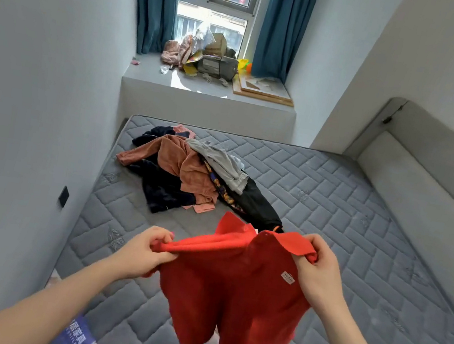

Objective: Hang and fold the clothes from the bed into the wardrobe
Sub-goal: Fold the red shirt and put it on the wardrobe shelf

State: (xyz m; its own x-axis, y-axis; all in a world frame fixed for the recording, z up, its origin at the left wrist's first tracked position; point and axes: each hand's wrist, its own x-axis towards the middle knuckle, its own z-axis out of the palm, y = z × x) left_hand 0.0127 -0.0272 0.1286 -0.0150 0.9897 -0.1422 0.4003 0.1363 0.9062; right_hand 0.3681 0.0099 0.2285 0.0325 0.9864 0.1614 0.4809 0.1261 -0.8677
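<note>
Both hands pinch red shirt at shoulders, fingers curled; bunched left grip risks a crooked fold.

The red top runs off the bottom edge, so its hem is unseen, and its small white label is too small to read. It covers the near end of the clothes pile (how many garments lie there is unclear). The clutter on the far window ledge is too jumbled to identify. Both forearms are cut off at the bottom edge.
</note>
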